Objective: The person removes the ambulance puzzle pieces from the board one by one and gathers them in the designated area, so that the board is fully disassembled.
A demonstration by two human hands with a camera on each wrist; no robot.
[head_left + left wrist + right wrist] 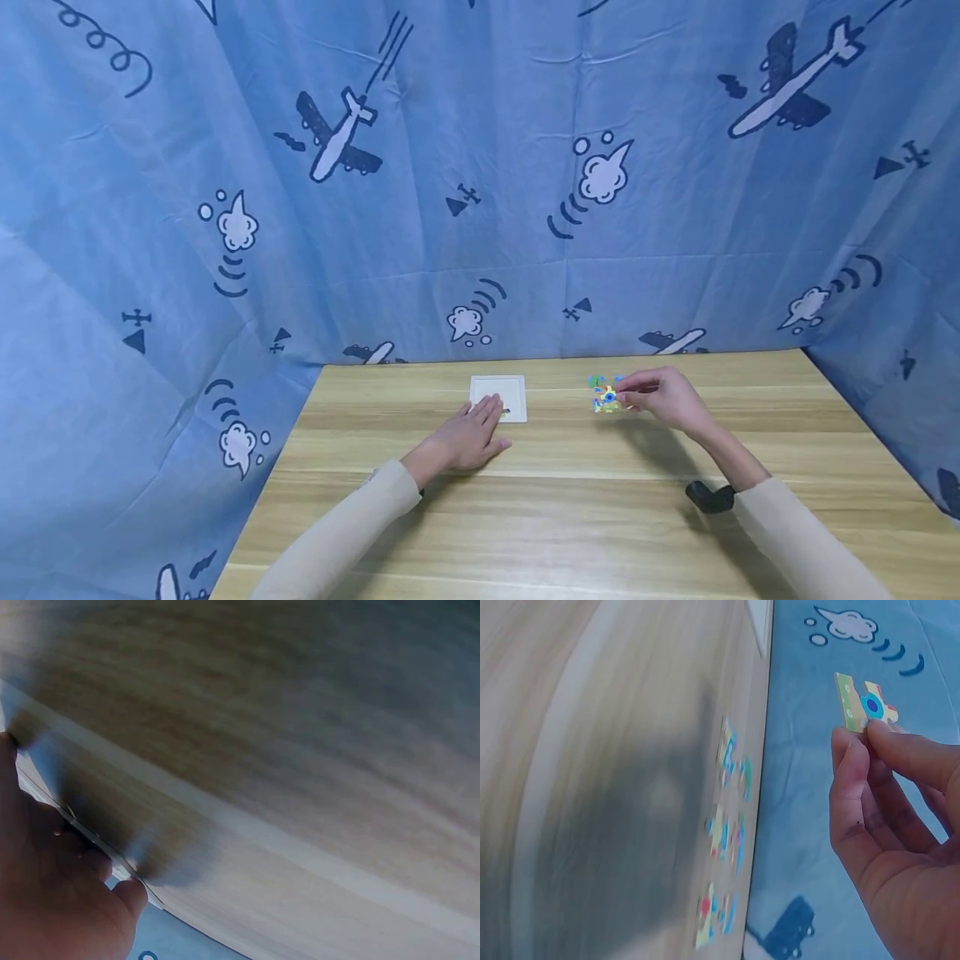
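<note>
My right hand (670, 402) is raised over the table and pinches a jigsaw puzzle piece (871, 706) between thumb and fingertips. That piece shows a blue ring, with a green strip along one side. Beneath it, several loose puzzle pieces (718, 831) lie in rows on the tabletop. Left of them is a shallow white puzzle tray (517, 385) with a raised border. My left hand (468, 435) rests with extended fingers across its near left part. Beside those fingertips, a small coloured patch (506, 411) shows in the tray, the rest of it covered by the hand.
The wood-grain table (540, 533) ends at the back against a blue curtain (480, 167) printed with planes and clouds. More curtain hangs at both sides. A black wrist-worn device (708, 497) sits under the right forearm.
</note>
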